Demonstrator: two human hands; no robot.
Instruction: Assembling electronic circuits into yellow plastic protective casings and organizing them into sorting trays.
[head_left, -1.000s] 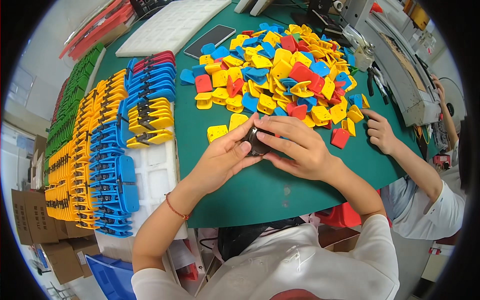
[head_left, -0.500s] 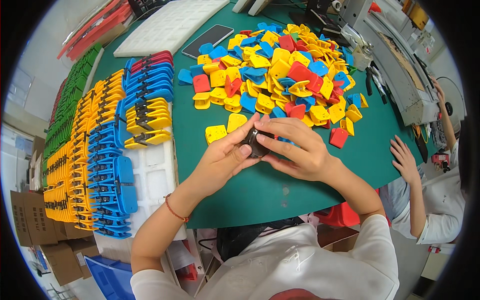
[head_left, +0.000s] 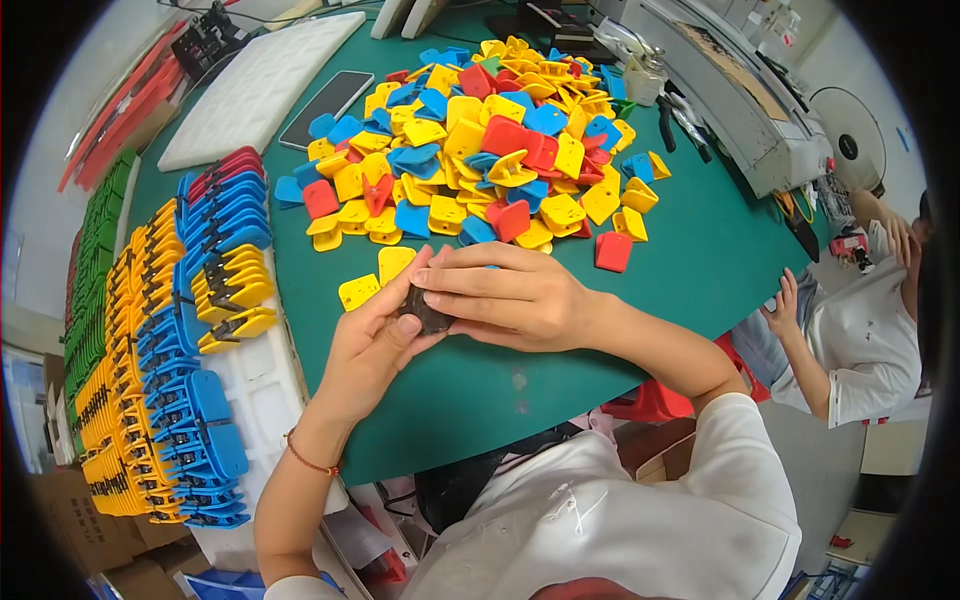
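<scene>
"Grip of my left hand [head_left: 372,345] and my right hand [head_left: 520,297] is closed, as I see it from my end: both hold one dark piece [head_left: 428,314]."

"Where exactly is it?"

"Between the hands, over the near part of the green bench [head_left: 560,385]. Whether it touches the surface, I cannot tell. My left thumb presses its left side and my right fingers reach over its upper part, so much of it is hidden from me."

"What sits nearest?"

"Two yellow pieces [head_left: 396,262], just past my left hand. Beyond them I see a big heap [head_left: 480,140] of yellow, blue and red plastic pieces, with one red piece [head_left: 613,252] at its near right edge."

"And on your left?"

"Long rows of clamps [head_left: 155,370], mostly green, yellow and blue, beside bare parts of a white foam tray [head_left: 268,392]. I can also make out a red bracelet [head_left: 310,463] on my left wrist."

"Farther off?"

"A phone [head_left: 327,108] lies left of the heap, near a white foam sheet [head_left: 260,85]. Pliers [head_left: 688,120] lie to the heap's right. By the right edge of the bench I see another person's hand [head_left: 785,305], well apart from mine."
</scene>
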